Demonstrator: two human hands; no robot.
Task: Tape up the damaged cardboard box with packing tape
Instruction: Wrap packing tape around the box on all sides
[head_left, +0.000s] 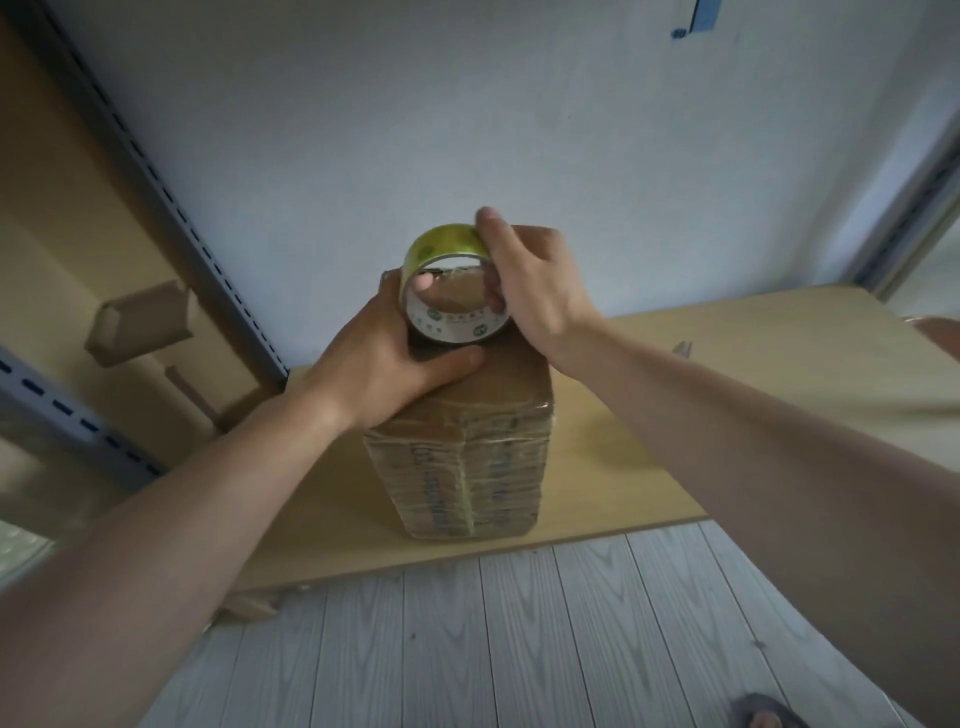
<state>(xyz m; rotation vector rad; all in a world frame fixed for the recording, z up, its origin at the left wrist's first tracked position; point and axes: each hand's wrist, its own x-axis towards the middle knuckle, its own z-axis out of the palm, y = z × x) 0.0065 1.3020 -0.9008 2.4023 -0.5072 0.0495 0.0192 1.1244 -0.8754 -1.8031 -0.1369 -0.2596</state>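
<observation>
- On my feed the cardboard box (467, 467) stands upright on a pale wooden board (727, 374), near its front edge, and its near side is already banded with glossy tape.
- The left hand (379, 358) grips the top of the box at its left side, with the thumb laid across the top face and the fingers curled over the far edge.
- The tape roll (447, 244) stands on edge on the box top, touching it, with its open core facing me.
- The right hand (535, 291) holds the roll from the right, one finger over the yellow-green rim and others hooked inside the core.
- The two hands sit close together, each clamped on its own thing.
- I see grey plank flooring (519, 623) below the board and a plain wall (467, 130) behind it.
</observation>
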